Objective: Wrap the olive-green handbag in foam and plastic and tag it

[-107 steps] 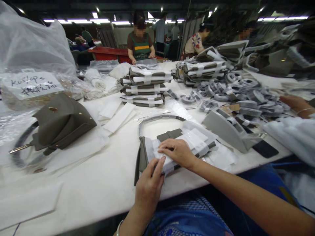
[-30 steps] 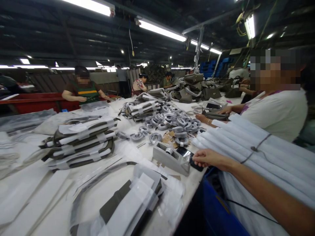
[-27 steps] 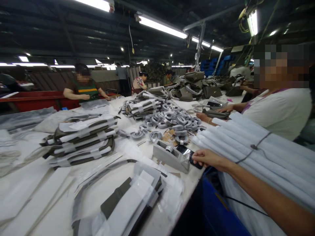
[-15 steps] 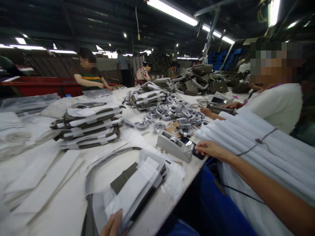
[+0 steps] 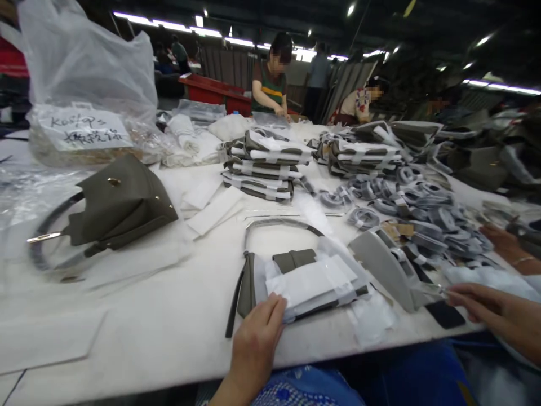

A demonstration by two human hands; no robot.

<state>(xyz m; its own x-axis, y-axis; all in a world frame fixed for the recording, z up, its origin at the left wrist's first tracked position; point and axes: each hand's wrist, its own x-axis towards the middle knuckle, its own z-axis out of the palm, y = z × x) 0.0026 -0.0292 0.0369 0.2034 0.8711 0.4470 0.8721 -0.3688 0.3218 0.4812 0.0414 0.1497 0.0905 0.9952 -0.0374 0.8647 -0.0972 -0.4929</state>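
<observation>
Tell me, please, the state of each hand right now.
Left hand: on the near-left corner of the white paper; whether gripping cannot be told.
Right hand: pinched closed beside the tape dispenser; anything held cannot be made out.

Your white-topped table [image 5: 169,327] runs from the near edge to the far side of the scene. Near its middle you have a partly wrapped bag [image 5: 313,287], with crumpled clear film [image 5: 372,318] just to its right. Further right stand a grey tape dispenser [image 5: 382,268] and, beside it, a flat dark object [image 5: 446,314]. Behind these you see a heap of grey coils [image 5: 426,203]; farther off are two stacks of wrapped bundles [image 5: 262,169]. Left of centre lie white strips [image 5: 215,211]. At your left an olive bag [image 5: 127,203] rests on pale sheets [image 5: 139,268], with a labelled plastic sack [image 5: 88,79] behind it.
</observation>
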